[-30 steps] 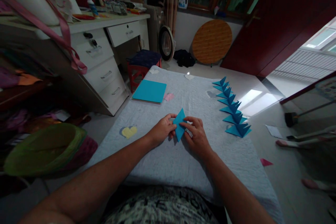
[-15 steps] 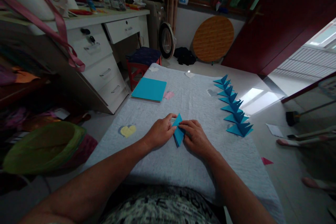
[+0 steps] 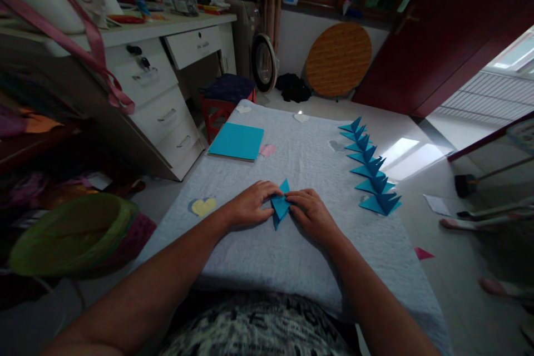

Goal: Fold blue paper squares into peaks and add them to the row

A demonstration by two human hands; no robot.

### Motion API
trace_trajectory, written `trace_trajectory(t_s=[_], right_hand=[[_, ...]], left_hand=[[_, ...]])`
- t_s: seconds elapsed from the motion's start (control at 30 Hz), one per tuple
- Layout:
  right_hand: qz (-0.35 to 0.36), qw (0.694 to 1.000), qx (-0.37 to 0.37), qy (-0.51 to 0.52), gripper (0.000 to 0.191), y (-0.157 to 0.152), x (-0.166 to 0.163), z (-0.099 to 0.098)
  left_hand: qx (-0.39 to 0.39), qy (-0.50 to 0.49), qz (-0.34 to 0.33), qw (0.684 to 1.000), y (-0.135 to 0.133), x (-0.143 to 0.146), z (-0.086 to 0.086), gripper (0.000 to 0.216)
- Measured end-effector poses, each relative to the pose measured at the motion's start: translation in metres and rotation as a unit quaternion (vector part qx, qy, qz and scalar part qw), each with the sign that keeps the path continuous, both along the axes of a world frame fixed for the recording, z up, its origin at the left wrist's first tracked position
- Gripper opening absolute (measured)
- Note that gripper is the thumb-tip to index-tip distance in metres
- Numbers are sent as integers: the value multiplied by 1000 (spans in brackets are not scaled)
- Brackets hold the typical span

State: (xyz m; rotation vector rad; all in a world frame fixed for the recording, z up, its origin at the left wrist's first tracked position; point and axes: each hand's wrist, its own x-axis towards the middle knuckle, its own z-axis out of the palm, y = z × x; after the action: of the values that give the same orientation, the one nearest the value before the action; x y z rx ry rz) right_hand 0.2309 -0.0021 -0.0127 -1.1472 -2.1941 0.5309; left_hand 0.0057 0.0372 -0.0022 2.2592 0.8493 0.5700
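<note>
A small folded piece of blue paper (image 3: pixel 281 210), diamond-like in outline, lies on the cloth-covered table (image 3: pixel 304 267) between my hands. My left hand (image 3: pixel 256 204) grips its left side, with thumb and fingers closing on the edge. From the right, my right hand (image 3: pixel 311 212) has its fingertips pressed on the paper near its middle; they hide part of the folds. Beyond my left hand rests a stack of blue square paper (image 3: pixel 237 142). Along the table's right side runs a row of several folded blue paper pieces (image 3: pixel 379 204) with pointed tips.
A green and pink bin (image 3: pixel 75 233) stands on the floor at left, below a white desk with drawers (image 3: pixel 161 114). Behind the table are a red stool (image 3: pixel 212 108) and an open washing machine door (image 3: pixel 264 64). Another person's legs (image 3: pixel 496 288) show at right.
The folded paper has tilted, its lower tip shifting left, and a flap now shows toward my left hand. My left thumb has moved down from the paper's middle to its lower left edge.
</note>
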Motion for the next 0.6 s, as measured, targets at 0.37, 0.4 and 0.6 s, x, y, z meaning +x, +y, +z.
trace_trajectory(t_s=[0.37, 0.4, 0.6], right_hand=[[-19, 1000, -4, 14, 27, 2, -4, 0], [-21, 1000, -6, 15, 26, 2, -4, 0], [-113, 993, -31, 31, 18, 6, -10, -9]], left_hand=[[-29, -23, 43, 998, 8, 3, -5, 15], [-26, -22, 47, 998, 8, 3, -5, 14], [-6, -9, 89, 996, 6, 11, -5, 10]])
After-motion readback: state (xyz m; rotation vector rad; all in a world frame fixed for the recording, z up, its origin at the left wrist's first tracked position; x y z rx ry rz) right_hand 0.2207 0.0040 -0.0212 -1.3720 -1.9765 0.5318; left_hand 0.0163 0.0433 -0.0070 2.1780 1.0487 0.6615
